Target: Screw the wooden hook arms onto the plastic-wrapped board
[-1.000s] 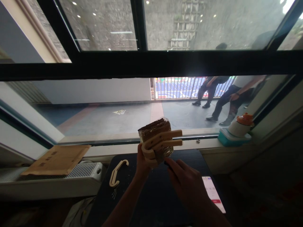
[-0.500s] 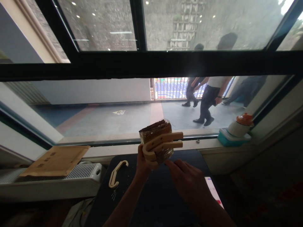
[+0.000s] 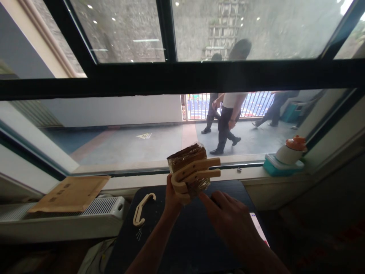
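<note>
Head view: left grip (image 3: 172, 198) clasped on wrapped brown block (image 3: 186, 156), held up above the dark counter (image 3: 189, 232); curved wooden piece (image 3: 182, 176) lies across block's near side, two prongs pointing right. Right grip (image 3: 226, 209) curled, fingers near block's lower end; can't tell if it holds anything. Second wooden piece (image 3: 138, 212) flat on counter, left, small thin pins (image 3: 139, 233) just beside. Phone (image 3: 259, 228) right, partly behind right forearm. Brown envelope (image 3: 71, 194) on radiator (image 3: 104, 206), far left.
</note>
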Tool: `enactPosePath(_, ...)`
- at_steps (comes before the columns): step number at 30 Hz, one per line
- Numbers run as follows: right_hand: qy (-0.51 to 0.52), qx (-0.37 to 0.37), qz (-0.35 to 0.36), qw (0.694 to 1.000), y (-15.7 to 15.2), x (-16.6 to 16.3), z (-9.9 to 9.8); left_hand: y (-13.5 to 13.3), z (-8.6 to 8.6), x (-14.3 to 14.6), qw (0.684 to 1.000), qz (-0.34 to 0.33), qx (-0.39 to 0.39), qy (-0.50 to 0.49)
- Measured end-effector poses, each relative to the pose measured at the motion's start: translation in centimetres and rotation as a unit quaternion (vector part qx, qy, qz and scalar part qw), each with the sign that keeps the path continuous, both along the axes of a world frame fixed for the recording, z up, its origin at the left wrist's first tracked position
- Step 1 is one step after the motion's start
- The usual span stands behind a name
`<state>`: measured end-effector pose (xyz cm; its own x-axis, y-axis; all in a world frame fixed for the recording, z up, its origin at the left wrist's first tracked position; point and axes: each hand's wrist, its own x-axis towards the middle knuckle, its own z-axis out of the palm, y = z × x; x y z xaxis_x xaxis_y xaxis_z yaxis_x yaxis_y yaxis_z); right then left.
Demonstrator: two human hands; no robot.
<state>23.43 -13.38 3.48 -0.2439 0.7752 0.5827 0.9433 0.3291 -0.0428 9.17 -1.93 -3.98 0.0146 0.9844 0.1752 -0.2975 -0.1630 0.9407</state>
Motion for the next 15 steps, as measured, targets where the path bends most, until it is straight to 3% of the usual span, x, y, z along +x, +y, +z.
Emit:
enactPosePath(5,0.010,-0.006,-0.007,1.000,-0.3,-0.3,0.1,-0.4,0.2,0.1,1.000,-0.009,-0.005,-0.002)
enactPosePath(10,0.178,-0.074,-0.019,0.981,-0.5,-1.3,-0.4,-0.4,0.1,-0.2,1.000,-0.004,-0.014,-0.007)
enactPosePath(12,0.230,-0.109,-0.021,0.967,-0.5,-1.4,-0.6,-0.4,-0.6,-0.2,0.999,-0.012,-0.030,-0.006)
enactPosePath(15,0.220,-0.180,-0.044,0.958,0.0,-1.0,-1.1,-0.9,-2.8,0.3,0.995,-0.032,-0.099,0.009)
